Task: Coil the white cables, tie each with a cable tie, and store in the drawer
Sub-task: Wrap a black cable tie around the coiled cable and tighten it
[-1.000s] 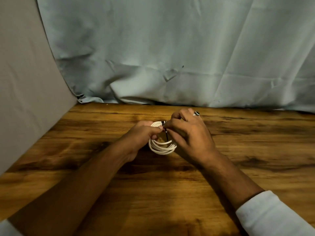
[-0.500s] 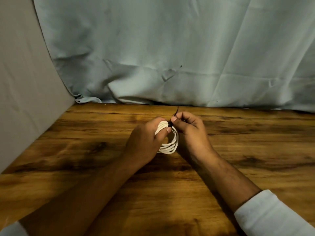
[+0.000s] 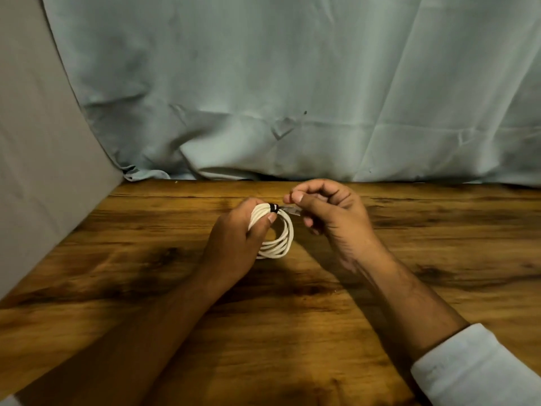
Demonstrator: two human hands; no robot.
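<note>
White cable coil (image 3: 282,241), likely light and springy: left hand (image 3: 240,238) grips its nine o'clock side, right hand (image 3: 330,212) pinches the cable tie (image 3: 275,207) at one o'clock.

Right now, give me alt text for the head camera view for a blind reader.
Two hands over a wooden table: the left hand grips a coiled white cable while the right hand pinches the tail of a black cable tie wrapped round the coil's top. A pale cloth hangs behind.
</note>
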